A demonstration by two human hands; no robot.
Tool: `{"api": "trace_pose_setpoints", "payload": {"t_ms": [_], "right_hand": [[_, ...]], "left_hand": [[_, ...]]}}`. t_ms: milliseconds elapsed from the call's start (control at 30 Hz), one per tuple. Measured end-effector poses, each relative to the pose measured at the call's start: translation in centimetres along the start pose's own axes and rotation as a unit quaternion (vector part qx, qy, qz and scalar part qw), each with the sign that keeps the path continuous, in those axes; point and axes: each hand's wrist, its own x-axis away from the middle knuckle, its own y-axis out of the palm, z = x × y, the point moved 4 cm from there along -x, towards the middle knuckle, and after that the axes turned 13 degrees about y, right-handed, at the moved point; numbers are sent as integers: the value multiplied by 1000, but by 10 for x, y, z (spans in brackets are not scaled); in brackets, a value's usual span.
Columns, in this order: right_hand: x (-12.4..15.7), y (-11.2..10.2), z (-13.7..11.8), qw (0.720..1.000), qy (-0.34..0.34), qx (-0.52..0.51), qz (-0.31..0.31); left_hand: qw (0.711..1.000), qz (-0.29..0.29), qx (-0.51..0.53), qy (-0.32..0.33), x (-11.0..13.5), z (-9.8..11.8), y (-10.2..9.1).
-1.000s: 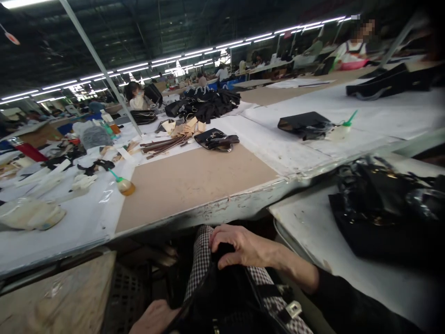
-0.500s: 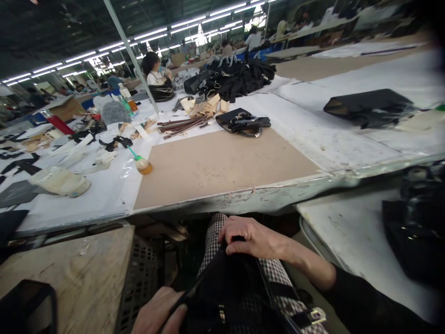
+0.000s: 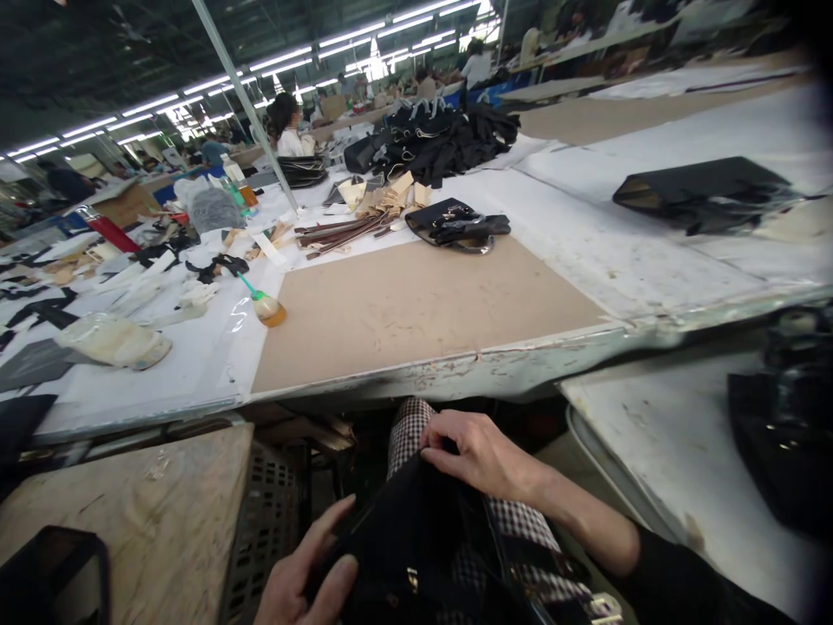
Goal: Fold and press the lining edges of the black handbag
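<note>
A black handbag (image 3: 416, 529) with small gold-coloured metal fittings lies over my lap, on checkered trousers. My right hand (image 3: 472, 447) is closed on the bag's upper edge, thumb and forefinger pinched together on the black material. At the bag's left side is my left hand (image 3: 309, 564), its forefinger stretched out and its thumb apart from it, close against the black edge. The lower fingers of that hand are partly hidden. Inside, the bag is too dark to make out.
A worktable (image 3: 416, 382) spans the front, bearing a tan board (image 3: 416, 304), a glue bottle (image 3: 268, 308), another black bag (image 3: 455, 224) and brown strips (image 3: 344, 233). At left stands a wooden-topped stand (image 3: 130, 521); at right, a white surface (image 3: 664, 434) holds black bags. Several people work farther back.
My left hand has loosened from the bag's edge, its forefinger lifting and spreading away from the thumb. My right hand keeps its pinch and has shifted slightly right.
</note>
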Motion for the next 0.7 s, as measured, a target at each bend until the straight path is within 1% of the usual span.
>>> {"api": "trace_pose_setpoints", "payload": {"t_ms": [67,100,167,233,300,467,533,700], "right_hand": [[0,1,1,1000,6,1,3],[0,0,2,1000,8,0,4],[0,0,1,1000,11,-5,6],[0,-1,1,1000,15,-6,7],[1,-1,0,1000,19,-5,6],[3,-1,0,1000,22,-10,1],[4,-1,0,1000,20,-12,1],[7,-2,2,999,20,-28,-1]], "left_hand": [[1000,-11,10,-25,-2,1,2],[999,-3,-3,-35,-4,3,2],[997,35,-45,-46,-9,9,-1],[995,65,-71,-36,-14,18,-3],[995,61,-69,-30,-19,25,-1],[996,24,-50,-73,-26,26,5],[996,28,-39,-75,-27,25,7],[997,57,-21,-44,-23,26,10]]}}
